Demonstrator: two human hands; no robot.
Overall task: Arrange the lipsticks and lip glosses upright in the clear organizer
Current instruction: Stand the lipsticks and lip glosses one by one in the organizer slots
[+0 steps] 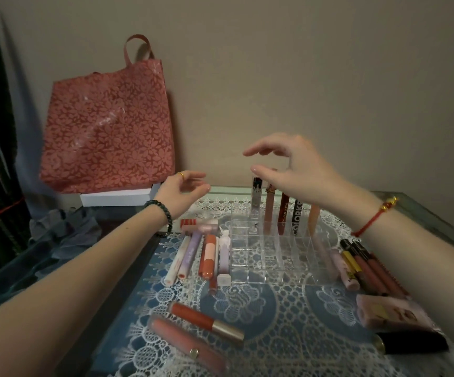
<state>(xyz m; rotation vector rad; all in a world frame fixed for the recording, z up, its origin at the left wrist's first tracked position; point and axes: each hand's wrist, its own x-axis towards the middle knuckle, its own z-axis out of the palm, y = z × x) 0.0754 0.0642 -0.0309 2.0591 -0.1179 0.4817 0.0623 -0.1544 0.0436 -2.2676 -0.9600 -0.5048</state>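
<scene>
The clear organizer (272, 257) sits on a lace cloth mid-table. Several lip glosses stand upright in its back row, among them a silver-capped tube (256, 202) and a black tube (296, 216). My right hand (294, 170) hovers just above these tubes with thumb and fingers spread, holding nothing. My left hand (182, 194) hangs relaxed and empty to the left of the organizer. Loose lip glosses (209, 257) lie flat left of the organizer, more lip glosses (362, 265) lie on its right, and two orange tubes (207, 322) lie near the front.
A red floral tote bag (106, 123) leans on the wall behind a white box (117, 198). A pink packet (391, 314) and a black tube with a gold collar (411, 344) lie front right. Crumpled cloth (62, 229) lies at the left table edge.
</scene>
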